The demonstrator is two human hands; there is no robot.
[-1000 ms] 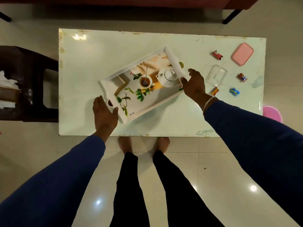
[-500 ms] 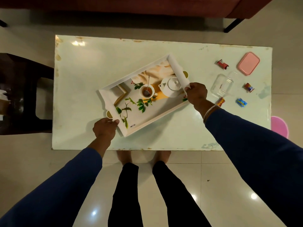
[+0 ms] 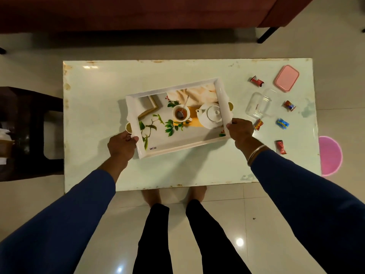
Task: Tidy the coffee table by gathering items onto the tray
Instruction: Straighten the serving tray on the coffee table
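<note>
A white tray with a printed picture of a teapot, cup and leaves sits slightly askew on the middle of the pale coffee table. My left hand grips its near-left corner, and my right hand grips its near-right corner. To the right lie a clear plastic box, a pink lid and several small wrapped sweets: red, red-blue, blue, orange-red and red.
A dark chair stands left of the table. A brown sofa runs along the far side. A pink round object lies on the floor at the table's right end. My feet are at the near edge.
The tray has turned clockwise, closer to square with the table edges. My left hand shifted along the tray's left end and both hands keep their hold. The camera view has risen.
</note>
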